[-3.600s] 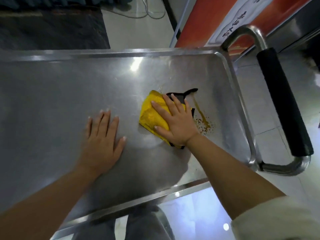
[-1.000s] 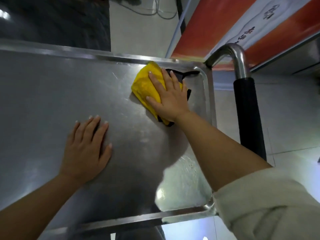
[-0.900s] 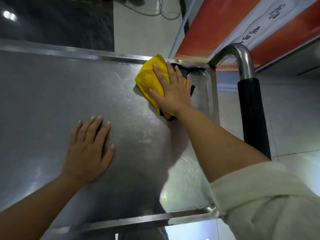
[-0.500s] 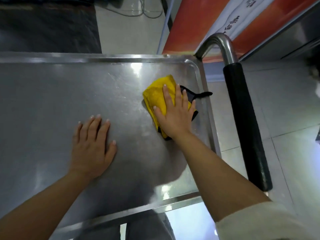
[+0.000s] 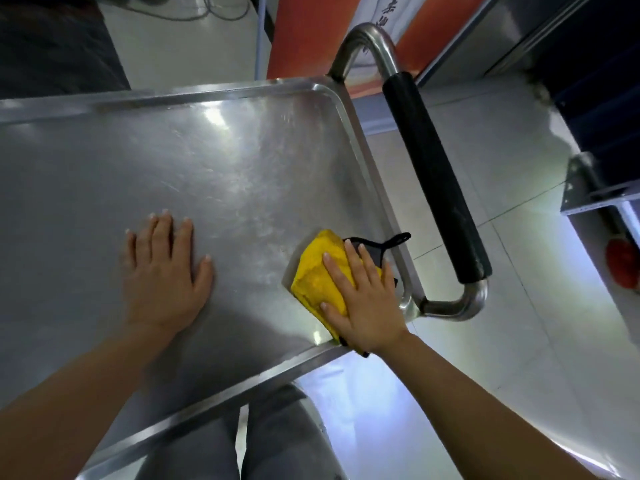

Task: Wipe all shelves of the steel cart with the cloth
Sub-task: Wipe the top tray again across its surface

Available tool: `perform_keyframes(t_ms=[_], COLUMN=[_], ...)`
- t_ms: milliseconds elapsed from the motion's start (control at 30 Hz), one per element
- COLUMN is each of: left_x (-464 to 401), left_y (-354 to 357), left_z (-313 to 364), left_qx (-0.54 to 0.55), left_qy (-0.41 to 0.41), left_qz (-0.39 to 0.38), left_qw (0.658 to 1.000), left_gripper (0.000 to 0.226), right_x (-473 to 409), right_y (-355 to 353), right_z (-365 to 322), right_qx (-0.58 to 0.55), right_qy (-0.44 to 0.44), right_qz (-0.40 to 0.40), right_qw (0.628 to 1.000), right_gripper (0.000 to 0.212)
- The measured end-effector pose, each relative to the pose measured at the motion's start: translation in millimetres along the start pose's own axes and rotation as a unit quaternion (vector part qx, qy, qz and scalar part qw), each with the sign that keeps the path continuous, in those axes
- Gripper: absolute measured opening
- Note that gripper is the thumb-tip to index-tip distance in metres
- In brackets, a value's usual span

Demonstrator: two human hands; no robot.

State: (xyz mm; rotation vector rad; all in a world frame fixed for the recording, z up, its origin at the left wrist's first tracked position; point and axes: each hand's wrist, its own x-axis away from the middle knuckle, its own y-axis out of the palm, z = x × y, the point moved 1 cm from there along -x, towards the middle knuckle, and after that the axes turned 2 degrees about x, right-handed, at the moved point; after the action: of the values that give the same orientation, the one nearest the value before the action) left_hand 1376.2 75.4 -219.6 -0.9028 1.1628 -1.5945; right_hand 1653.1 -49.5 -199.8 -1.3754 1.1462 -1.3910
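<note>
A pale tiled floor (image 5: 502, 161) lay around the steel cart, whose top shelf (image 5: 214, 161) filled most of the view as a scuffed, shallow tray with a raised rim, its long axis running left to right across the frame. On the left part of that shelf the left hand (image 5: 162, 275) lay flat, palm down, fingers straight and close together with the thumb set out to the side, pointing away from the person. To the right of it, in the shelf's near right corner, sat the cloth (image 5: 318, 271), a folded yellow pad with a dark backing and a thin black loop that stuck out toward the right rim; its long axis ran diagonally from the near edge up and to the right, though its far end was hidden under the hand. The right hand (image 5: 363, 299) pressed it down with straight, slightly spread fingers, the heel of the palm over the shelf's near rim. Just beyond the right rim stood the cart's handle (image 5: 436, 181), a bent steel tube with a black grip, running roughly parallel to that short edge. Grey trousers (image 5: 277, 441) showed below the shelf.
</note>
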Motion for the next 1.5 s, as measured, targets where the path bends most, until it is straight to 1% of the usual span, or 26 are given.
perform_keyframes(t_ms=[33,100,200,267,300,367,400,433,500,567,600,667,800,900,1000,1067,1133,1233,1300,1333,1433,1500], left_x=[0,0,2,2,2,2,2,1,0,0,-1,-1,-1,-3,-5,-4,-4,-4,-4,-4,-4,-5], left_y=[0,0,-1,-2,-3,-3,-3,-2,-1,0,1,4,8,9,9,10,10,10,10,10,10,9], left_z=[0,1,2,3,3,4,4,3,3,4,4,3,0,0,-2,-2,-2,-1,-2,-2,-2,-2], left_qx=[0.001,-0.002,-0.003,0.001,0.001,0.0,-0.001,-0.004,-0.01,-0.018,-0.021,-0.024,-0.039,-0.045,-0.045,-0.047,-0.047,-0.052,-0.052,-0.049,-0.03,-0.016], left_qy=[0.002,0.008,0.008,0.007,0.007,0.009,0.008,0.007,0.007,0.005,0.003,0.003,0.008,0.003,-0.007,-0.007,-0.007,-0.009,-0.007,-0.006,-0.007,-0.005], left_qz=[-0.002,0.001,0.016,0.019,0.02,0.017,0.013,0.009,0.013,0.024,0.027,0.031,0.048,0.054,0.05,0.048,0.048,0.047,0.046,0.045,0.048,0.049], left_qw=[1.0,1.0,1.0,1.0,1.0,1.0,1.0,1.0,1.0,1.0,0.999,0.999,0.998,0.998,0.998,0.998,0.998,0.997,0.998,0.998,0.998,0.999], left_gripper=[0.066,0.065,0.063,0.063,0.063,0.063,0.064,0.065,0.065,0.063,0.063,0.062,0.061,0.061,0.061,0.061,0.061,0.061,0.061,0.061,0.059,0.057], right_x=[-3,-10,-28,-39,-43,-50,-54,-61,-82,-113,-130,-165,-239,-283,-295,-284,-260,-198,-149,-126,-73,-55], right_y=[-2,-2,4,8,8,8,6,2,-7,-19,-24,-31,-44,-54,-56,-55,-50,-34,-21,-15,3,8], right_z=[4,7,-10,-25,-29,-29,-24,-17,0,18,25,31,23,17,17,15,10,-7,-28,-42,-83,-89], right_qx=[-0.002,-0.023,-0.058,-0.067,-0.068,-0.058,-0.05,-0.041,-0.015,0.003,0.006,0.005,-0.004,-0.002,-0.009,-0.018,-0.03,-0.045,-0.04,-0.038,-0.038,-0.033], right_qy=[0.023,0.111,0.25,0.297,0.304,0.281,0.25,0.202,0.071,-0.046,-0.076,-0.078,-0.028,-0.036,-0.047,-0.038,-0.012,0.053,0.069,0.053,-0.041,-0.098], right_qz=[-0.002,-0.001,0.023,0.038,0.04,0.047,0.054,0.058,0.052,0.038,0.032,0.029,0.04,0.034,0.028,0.026,0.03,0.045,0.059,0.066,0.059,0.051], right_qw=[1.0,0.994,0.966,0.952,0.95,0.957,0.966,0.977,0.996,0.998,0.997,0.996,0.999,0.999,0.998,0.999,0.999,0.997,0.995,0.996,0.997,0.993], right_gripper=[0.071,0.072,0.074,0.076,0.077,0.078,0.078,0.078,0.077,0.076,0.075,0.075,0.074,0.075,0.076,0.075,0.074,0.073,0.074,0.074,0.078,0.078])
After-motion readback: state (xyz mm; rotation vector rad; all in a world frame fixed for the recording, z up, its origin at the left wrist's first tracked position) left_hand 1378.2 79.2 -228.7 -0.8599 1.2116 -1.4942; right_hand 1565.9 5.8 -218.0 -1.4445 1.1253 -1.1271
